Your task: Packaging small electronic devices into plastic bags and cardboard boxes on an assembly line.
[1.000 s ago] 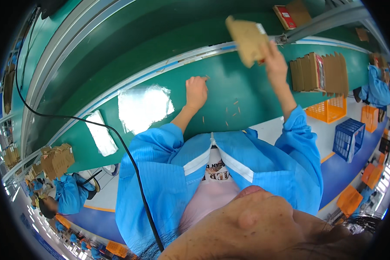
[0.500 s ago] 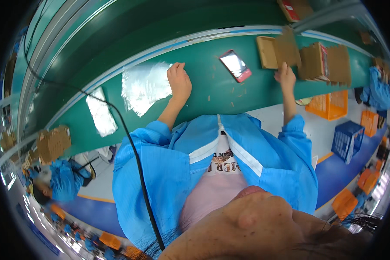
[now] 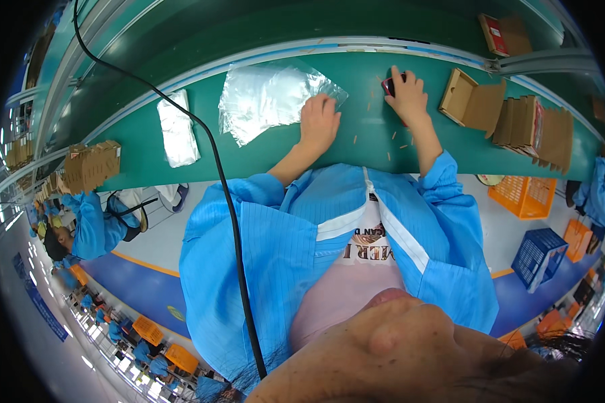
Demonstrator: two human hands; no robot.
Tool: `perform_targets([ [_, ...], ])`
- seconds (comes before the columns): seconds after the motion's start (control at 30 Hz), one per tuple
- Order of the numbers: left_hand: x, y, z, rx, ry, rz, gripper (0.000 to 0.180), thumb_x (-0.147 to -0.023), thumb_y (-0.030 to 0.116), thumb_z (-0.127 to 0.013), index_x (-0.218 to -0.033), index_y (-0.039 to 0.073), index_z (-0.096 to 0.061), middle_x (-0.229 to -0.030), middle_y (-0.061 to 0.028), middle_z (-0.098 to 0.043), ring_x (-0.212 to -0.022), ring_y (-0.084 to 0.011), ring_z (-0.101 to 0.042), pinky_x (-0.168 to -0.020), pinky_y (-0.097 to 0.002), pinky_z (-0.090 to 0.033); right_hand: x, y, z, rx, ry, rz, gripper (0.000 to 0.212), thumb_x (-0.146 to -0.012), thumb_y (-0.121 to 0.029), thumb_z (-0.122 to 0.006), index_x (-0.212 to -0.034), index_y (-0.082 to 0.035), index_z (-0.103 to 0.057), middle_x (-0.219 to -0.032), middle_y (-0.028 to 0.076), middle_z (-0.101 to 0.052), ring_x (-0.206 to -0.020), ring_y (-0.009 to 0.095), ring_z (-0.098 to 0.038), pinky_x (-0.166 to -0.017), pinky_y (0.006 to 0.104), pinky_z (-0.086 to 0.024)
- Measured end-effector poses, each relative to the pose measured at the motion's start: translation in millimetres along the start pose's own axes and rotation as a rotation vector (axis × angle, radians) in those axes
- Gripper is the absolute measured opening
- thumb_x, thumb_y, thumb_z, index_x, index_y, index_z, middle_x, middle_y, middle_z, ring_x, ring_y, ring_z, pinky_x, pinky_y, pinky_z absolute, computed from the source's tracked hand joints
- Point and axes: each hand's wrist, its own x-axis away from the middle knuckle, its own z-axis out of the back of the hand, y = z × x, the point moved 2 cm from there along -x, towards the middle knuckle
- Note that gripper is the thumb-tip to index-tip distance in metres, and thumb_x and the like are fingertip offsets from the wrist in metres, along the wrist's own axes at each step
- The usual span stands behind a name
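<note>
My left hand (image 3: 319,125) is at the right edge of a fanned stack of clear plastic bags (image 3: 259,101), its curled fingers closed on a bag whose corner sticks out beyond them. To the right, my right hand (image 3: 409,98) grips a smartphone (image 3: 388,86) from above. The phone has a dark face and a red edge; the hand hides most of it. Right of that hand, an opened brown cardboard box (image 3: 458,99) lies on the green table (image 3: 356,154) with its lid folded out.
More cardboard boxes (image 3: 517,124) stand at the right, and a folded pile of plastic (image 3: 179,127) lies at the left. Brown scraps (image 3: 393,135) dot the table. A black cable (image 3: 212,144) hangs across the view. An orange crate (image 3: 523,196) sits beyond the table's near edge.
My right hand has left the open box and moved left onto the phone. My left hand has shifted right, and the bags now spread farther right. The whole view has shifted too.
</note>
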Motion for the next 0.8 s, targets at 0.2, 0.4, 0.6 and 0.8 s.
perform_targets([
  [0.2, 14.2, -33.8, -29.0, -0.100, -0.071, 0.055, 0.016, -0.076, 0.011, -0.063, -0.085, 0.006, -0.052, -0.084, -0.0108, -0.050, -0.080, -0.0296, -0.050, -0.069, -0.0429, -0.040, -4.1, 50.6, 13.1, -0.585, 0.089, -0.038, 0.070, -0.067, -0.040, -0.075, -0.122, -0.006, -0.049, -0.106, 0.017, -0.052, -0.091, 0.029, -0.058, -0.079, 0.0401, -0.051],
  [0.4, -11.8, -9.7, -16.5, 0.071, -0.066, 0.087, 0.008, -0.081, 0.011, -0.060, -0.084, 0.004, -0.058, -0.081, -0.0142, -0.053, -0.079, -0.0341, -0.053, -0.068, -0.0436, -0.043, 48.2, 46.3, 6.1, -1.468, -0.106, -0.403, 0.037, -0.086, -0.034, -0.065, -0.101, -0.001, -0.055, -0.080, 0.005, -0.057, -0.051, 0.011, -0.056, -0.046, 0.0243, -0.053],
  [0.6, -11.4, -21.6, -35.4, 0.228, -0.110, 0.247, 0.008, -0.082, 0.010, -0.057, -0.087, 0.004, -0.060, -0.078, -0.0173, -0.061, -0.073, -0.0387, -0.058, -0.065, -0.0434, -0.046, 83.5, -5.0, -22.9, -1.811, 0.116, -0.214, 0.030, -0.093, -0.020, -0.055, -0.113, 0.001, -0.049, -0.095, 0.010, -0.060, -0.066, 0.016, -0.063, -0.062, 0.0282, -0.057],
  [0.8, -15.9, -39.2, -36.2, 0.372, -0.059, 0.614, 0.011, -0.088, 0.012, -0.053, -0.089, 0.003, -0.060, -0.074, -0.0177, -0.061, -0.068, -0.0342, -0.060, -0.060, -0.0390, -0.046, 97.8, -27.1, -32.8, -0.753, 0.205, 0.094, 0.023, -0.084, -0.023, -0.065, -0.083, -0.003, -0.053, -0.082, 0.011, -0.057, -0.065, 0.025, -0.061, -0.053, 0.0356, -0.047],
])
